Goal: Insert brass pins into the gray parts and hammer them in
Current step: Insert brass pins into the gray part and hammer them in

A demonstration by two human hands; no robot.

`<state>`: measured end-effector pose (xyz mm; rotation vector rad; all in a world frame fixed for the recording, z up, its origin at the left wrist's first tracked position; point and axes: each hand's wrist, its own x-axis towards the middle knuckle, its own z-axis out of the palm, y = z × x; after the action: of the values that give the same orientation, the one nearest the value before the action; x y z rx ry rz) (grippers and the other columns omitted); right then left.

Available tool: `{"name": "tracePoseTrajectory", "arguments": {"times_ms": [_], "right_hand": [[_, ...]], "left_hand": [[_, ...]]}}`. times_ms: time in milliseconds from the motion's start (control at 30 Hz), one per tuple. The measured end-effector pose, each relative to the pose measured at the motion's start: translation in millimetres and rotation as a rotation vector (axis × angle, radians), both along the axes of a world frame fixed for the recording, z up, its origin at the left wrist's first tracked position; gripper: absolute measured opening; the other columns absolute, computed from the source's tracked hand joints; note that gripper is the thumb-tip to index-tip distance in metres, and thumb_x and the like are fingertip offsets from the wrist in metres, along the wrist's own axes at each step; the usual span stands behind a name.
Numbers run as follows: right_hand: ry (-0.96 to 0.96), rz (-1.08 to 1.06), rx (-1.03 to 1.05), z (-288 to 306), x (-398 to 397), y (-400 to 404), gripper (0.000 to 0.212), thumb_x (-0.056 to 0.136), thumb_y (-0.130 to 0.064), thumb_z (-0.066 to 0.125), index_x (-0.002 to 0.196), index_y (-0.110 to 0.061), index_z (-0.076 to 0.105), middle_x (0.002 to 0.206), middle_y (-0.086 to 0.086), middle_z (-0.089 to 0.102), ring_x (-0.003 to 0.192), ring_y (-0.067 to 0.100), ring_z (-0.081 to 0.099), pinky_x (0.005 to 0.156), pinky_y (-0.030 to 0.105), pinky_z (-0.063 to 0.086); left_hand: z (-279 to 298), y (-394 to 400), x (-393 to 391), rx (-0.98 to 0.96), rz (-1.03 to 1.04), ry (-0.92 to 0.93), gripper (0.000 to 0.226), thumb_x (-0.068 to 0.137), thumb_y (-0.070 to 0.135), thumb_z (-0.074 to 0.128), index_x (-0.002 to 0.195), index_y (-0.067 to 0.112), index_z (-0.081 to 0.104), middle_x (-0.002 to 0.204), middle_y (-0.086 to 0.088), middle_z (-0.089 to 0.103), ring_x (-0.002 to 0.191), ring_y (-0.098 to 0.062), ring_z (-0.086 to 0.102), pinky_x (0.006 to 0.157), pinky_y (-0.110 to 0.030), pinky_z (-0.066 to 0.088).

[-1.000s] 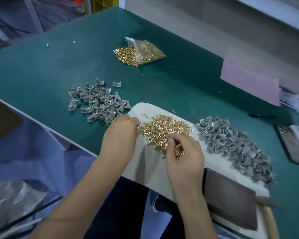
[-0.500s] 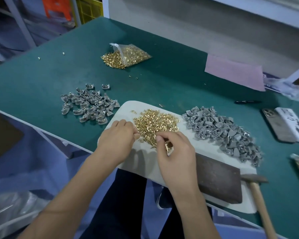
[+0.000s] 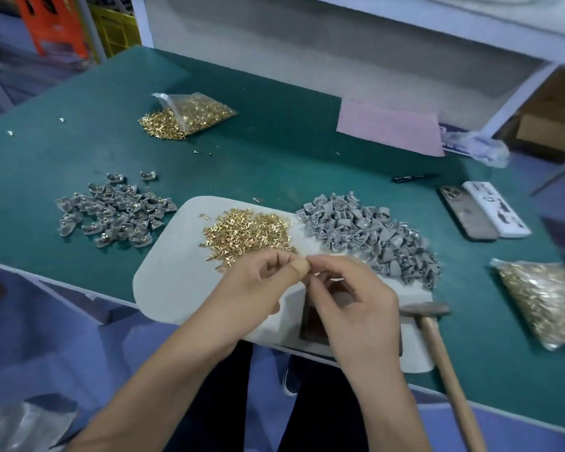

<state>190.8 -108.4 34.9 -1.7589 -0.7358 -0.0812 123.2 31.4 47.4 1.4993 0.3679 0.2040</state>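
A: A second ago both your hands were down in the loose pins (image 3: 247,234) on the pad (image 3: 163,282). Now you've lifted them clear, and they meet just in front of the pile, over the dark block (image 3: 313,327).

B: So you've picked one?

A: That's my reading. Your left hand (image 3: 258,288) is curled, its taped thumb pressed against the fingertips of your right hand (image 3: 349,308), which pinch together at the same spot. Whatever sits between them is too small to make out, so I can't say whether it's a pin, a gray part, or both. If you're fitting a pin now, hammering comes next.

B: And the stock?

A: Two heaps of gray parts: a big one (image 3: 369,233) at the pad's far right edge, and a smaller one (image 3: 115,210) on the table to your left, with glints that may be pins already in. Neither is countable piece by piece. Pins: one loose pile, one open bag (image 3: 193,115) spilling at the back, one shut bag (image 3: 545,298) on the right. One hammer (image 3: 437,334), lying untouched just right of the block.
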Motion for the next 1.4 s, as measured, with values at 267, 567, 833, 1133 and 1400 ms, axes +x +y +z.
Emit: {"name": "tracePoseTrajectory", "arguments": {"times_ms": [267, 567, 833, 1133, 1400], "right_hand": [[-0.119, -0.226, -0.037, -9.0, 19.2, -38.8, 0.015, 0.089, -0.019, 0.075, 0.098, -0.031, 0.076, 0.094, -0.020, 0.072, 0.084, 0.004, 0.068, 0.072, 0.012, 0.049], [0.040, -0.327, -0.038, -30.4, 33.2, -42.3, 0.005, 0.095, -0.026, 0.067, 0.096, -0.030, 0.070, 0.091, -0.015, 0.071, 0.087, 0.011, 0.069, 0.075, 0.020, 0.051], [0.084, -0.320, -0.035, -30.7, 35.6, -42.5, 0.004, 0.095, -0.028, 0.067, 0.094, -0.029, 0.071, 0.087, -0.015, 0.071, 0.082, 0.012, 0.068, 0.072, 0.026, 0.053], [0.017, -0.315, -0.059, -31.4, 35.0, -42.5, 0.005, 0.095, -0.024, 0.066, 0.095, -0.026, 0.071, 0.091, -0.015, 0.070, 0.090, 0.011, 0.067, 0.079, 0.025, 0.052], [0.113, -0.331, -0.020, -27.4, 36.0, -44.2, 0.008, 0.095, -0.020, 0.070, 0.095, -0.027, 0.074, 0.087, -0.014, 0.072, 0.087, 0.008, 0.068, 0.077, 0.020, 0.051]], "left_hand": [[-2.7, -23.7, 35.6, 0.101, -0.093, -0.010, 0.016, 0.094, 0.024, 0.067, 0.081, 0.022, 0.076, 0.073, 0.012, 0.071, 0.062, 0.004, 0.057, 0.057, -0.008, 0.041], [-31.2, -0.4, 60.9, 0.686, -0.005, 0.040, 0.008, 0.092, 0.032, 0.067, 0.091, 0.039, 0.070, 0.085, 0.028, 0.068, 0.070, 0.005, 0.059, 0.057, -0.022, 0.044], [-29.7, 2.2, 119.3, 1.131, -0.017, 0.215, 0.011, 0.093, 0.035, 0.063, 0.102, 0.035, 0.067, 0.098, 0.018, 0.071, 0.094, -0.011, 0.065, 0.068, -0.026, 0.043], [-35.8, -0.6, 121.7, 1.084, -0.112, 0.284, 0.008, 0.094, 0.029, 0.064, 0.100, 0.033, 0.067, 0.100, 0.012, 0.068, 0.089, -0.014, 0.062, 0.072, -0.030, 0.048], [-6.3, -11.3, 79.3, 0.858, -0.084, 0.059, 0.012, 0.096, 0.032, 0.063, 0.084, 0.032, 0.064, 0.081, 0.015, 0.067, 0.076, -0.002, 0.059, 0.065, -0.026, 0.044]]}}
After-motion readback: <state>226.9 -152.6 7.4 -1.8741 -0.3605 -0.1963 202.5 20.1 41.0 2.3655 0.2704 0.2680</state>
